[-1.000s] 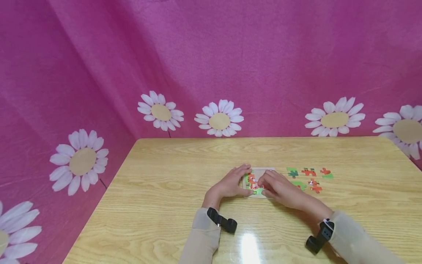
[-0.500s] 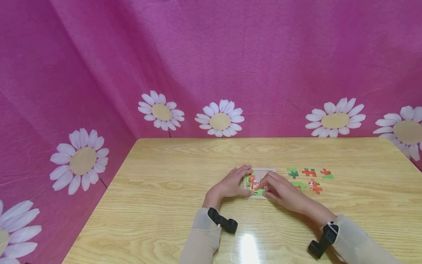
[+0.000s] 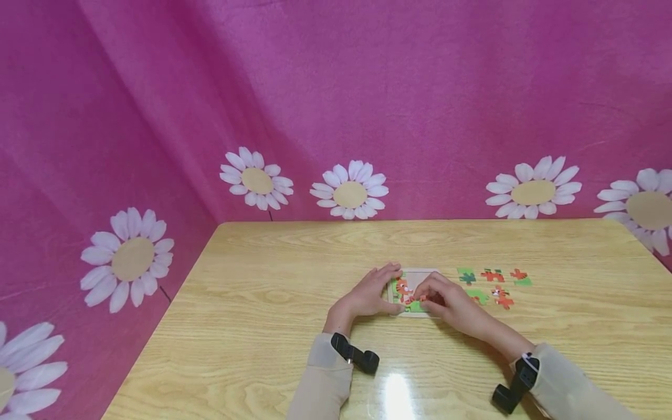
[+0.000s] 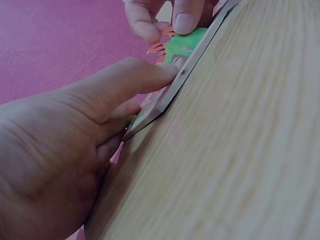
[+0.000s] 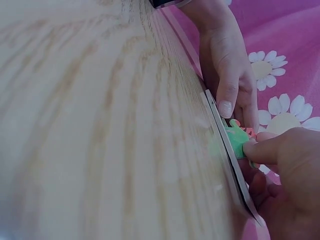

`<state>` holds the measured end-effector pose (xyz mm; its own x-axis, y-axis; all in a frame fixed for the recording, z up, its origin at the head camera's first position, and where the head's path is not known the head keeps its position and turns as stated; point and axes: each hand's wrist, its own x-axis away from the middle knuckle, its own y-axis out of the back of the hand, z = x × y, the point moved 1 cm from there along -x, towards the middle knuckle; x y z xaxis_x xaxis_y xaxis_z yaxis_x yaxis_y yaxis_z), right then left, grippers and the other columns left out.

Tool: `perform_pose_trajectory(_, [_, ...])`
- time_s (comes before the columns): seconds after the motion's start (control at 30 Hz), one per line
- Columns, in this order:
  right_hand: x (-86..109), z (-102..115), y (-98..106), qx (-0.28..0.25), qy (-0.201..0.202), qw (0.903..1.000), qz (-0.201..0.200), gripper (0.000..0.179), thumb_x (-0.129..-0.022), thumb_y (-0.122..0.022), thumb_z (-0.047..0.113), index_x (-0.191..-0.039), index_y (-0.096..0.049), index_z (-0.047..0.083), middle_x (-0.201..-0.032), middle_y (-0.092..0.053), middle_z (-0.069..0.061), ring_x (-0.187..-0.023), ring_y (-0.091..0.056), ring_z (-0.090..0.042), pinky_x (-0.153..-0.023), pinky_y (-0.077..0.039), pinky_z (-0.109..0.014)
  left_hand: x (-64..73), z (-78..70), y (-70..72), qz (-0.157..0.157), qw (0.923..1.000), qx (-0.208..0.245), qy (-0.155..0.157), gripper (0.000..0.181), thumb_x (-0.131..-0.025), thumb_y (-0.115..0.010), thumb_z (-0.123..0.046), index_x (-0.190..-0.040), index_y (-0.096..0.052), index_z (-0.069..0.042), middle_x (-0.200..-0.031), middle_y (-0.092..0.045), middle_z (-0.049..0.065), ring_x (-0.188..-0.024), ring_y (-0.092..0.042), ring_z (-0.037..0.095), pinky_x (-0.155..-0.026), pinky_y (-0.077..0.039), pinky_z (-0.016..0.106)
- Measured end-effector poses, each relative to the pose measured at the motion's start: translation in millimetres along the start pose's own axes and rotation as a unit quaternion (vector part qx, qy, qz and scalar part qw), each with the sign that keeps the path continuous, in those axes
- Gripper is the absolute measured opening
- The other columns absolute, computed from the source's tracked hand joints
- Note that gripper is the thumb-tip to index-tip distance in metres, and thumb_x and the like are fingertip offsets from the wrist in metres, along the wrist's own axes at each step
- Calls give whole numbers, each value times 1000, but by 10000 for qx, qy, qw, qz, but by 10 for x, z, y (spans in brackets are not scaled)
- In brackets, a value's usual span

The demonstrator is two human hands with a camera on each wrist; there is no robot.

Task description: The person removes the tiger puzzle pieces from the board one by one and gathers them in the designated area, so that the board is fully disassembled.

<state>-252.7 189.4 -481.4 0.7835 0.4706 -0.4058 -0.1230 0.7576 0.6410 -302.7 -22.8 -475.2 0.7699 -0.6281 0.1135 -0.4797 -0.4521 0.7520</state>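
My left hand (image 3: 367, 293) holds the left side of a small jigsaw tray (image 3: 422, 270), thumb on its near rim and fingers at the far rim. Several pieces with an orange animal picture (image 3: 403, 289) lie inside along the tray's left part; bare backing shows at the upper right. Over the tray's near right part, my right hand (image 3: 455, 306) pinches a green and orange puzzle piece (image 5: 237, 142) between thumb and fingers. In the left wrist view this piece (image 4: 186, 45) stands tilted at the near rim. The right fingers hide part of the tray.
Right of the tray lie loose puzzle pieces: a green one (image 3: 465, 275), an orange one (image 3: 492, 275), an orange and green one (image 3: 520, 276), another green one (image 3: 476, 295) and one with a face (image 3: 501, 297). A pink flowered cloth (image 3: 420, 116) hangs behind the wooden table (image 3: 262, 291).
My right hand has shifted slightly right and its fingers have lifted a little, showing more of the pieces in the tray. The left hand stays on the tray's left side.
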Motion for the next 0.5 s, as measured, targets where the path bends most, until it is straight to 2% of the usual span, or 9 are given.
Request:
perform_pose_trajectory(0.27, [8,17,22,-291,-520,9982,-13,14,-91,-64,1,-101,-66,11,-97,-59,-4,-85,-56,1,-72,-51,-16,4,-1,-4,-62,9999,42,-103,79,-83,-76,-29,-150,-38,-14,-163,-25,-4,-154,-15,13,-129,-7,33])
perform_pose_trajectory(0.5, [9,-6,46,-573,-822,9950,-22,14,-92,-63,1,-102,-66,11,-97,-58,-6,-82,-55,1,-67,-50,-17,11,2,5,-53,9999,126,-57,79,-83,-76,-29,-151,-38,-14,-163,-25,-5,-154,-15,12,-129,-6,33])
